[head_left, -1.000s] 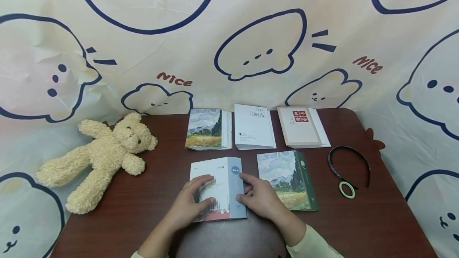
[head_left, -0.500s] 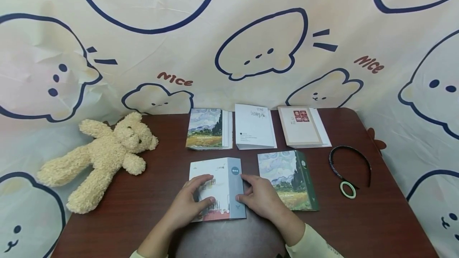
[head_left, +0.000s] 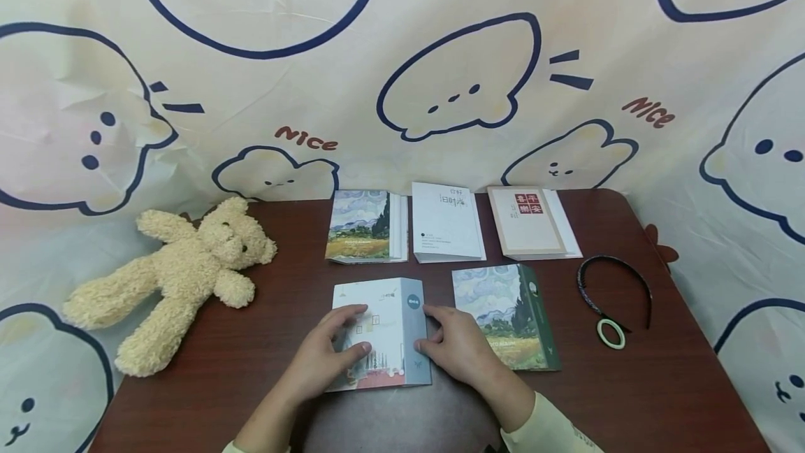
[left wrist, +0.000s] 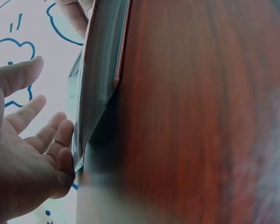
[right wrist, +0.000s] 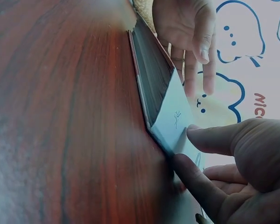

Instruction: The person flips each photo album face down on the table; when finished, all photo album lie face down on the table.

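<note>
A photo album point(head_left: 386, 331) with a white cover and pale blue spine lies at the front middle of the table. My left hand point(head_left: 323, 355) is at its left side, fingers spread, index finger and thumb over the cover. In the left wrist view the thumb stands apart from the album point(left wrist: 102, 56), and the lower fingers are at its edge. My right hand point(head_left: 462, 344) touches the spine from the right with thumb and fingertips. The right wrist view shows that thumb tip against the spine point(right wrist: 170, 107) and another fingertip low at its edge. Page edges show between the covers.
A landscape-covered album point(head_left: 499, 306) with a green spine lies right of my right hand. Behind stand a landscape album point(head_left: 358, 226), a white album point(head_left: 443, 222) and a beige album point(head_left: 528, 222). A teddy bear point(head_left: 189, 271) lies left; a headband point(head_left: 581, 285) and green ring point(head_left: 610, 334) lie right.
My left hand has slid slightly left, its index finger and thumb drawing back across the cover. My right hand stays at the spine. The album has hardly moved.
</note>
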`<state>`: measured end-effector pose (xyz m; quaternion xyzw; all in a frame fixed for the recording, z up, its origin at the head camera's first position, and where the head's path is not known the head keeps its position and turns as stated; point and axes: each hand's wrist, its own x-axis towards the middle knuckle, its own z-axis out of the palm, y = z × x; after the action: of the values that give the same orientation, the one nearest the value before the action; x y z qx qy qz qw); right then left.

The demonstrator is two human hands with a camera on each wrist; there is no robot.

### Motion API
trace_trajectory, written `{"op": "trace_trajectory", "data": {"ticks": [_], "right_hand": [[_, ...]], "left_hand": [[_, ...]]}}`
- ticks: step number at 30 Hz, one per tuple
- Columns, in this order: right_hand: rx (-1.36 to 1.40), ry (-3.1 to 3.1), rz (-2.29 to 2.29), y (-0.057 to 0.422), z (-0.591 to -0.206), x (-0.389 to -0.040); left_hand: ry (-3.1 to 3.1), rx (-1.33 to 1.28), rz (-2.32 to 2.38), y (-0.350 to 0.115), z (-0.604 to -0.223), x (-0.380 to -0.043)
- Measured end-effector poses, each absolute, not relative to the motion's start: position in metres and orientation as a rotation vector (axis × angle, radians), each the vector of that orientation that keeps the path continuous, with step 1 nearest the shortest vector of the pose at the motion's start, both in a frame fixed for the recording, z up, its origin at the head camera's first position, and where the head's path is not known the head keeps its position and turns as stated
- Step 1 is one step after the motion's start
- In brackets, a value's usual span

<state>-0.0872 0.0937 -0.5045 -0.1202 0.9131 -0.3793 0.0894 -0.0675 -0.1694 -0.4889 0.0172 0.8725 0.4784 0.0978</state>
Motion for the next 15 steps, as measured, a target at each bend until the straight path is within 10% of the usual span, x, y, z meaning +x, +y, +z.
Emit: {"op": "trace_trajectory", "data": {"ticks": [15], "right_hand": [[-0.397,2.747,-1.221,0.082,-0.490,-0.107]], "left_hand": [[2.641,0.112,1.366,-0.190,-0.482,-0.086]]}}
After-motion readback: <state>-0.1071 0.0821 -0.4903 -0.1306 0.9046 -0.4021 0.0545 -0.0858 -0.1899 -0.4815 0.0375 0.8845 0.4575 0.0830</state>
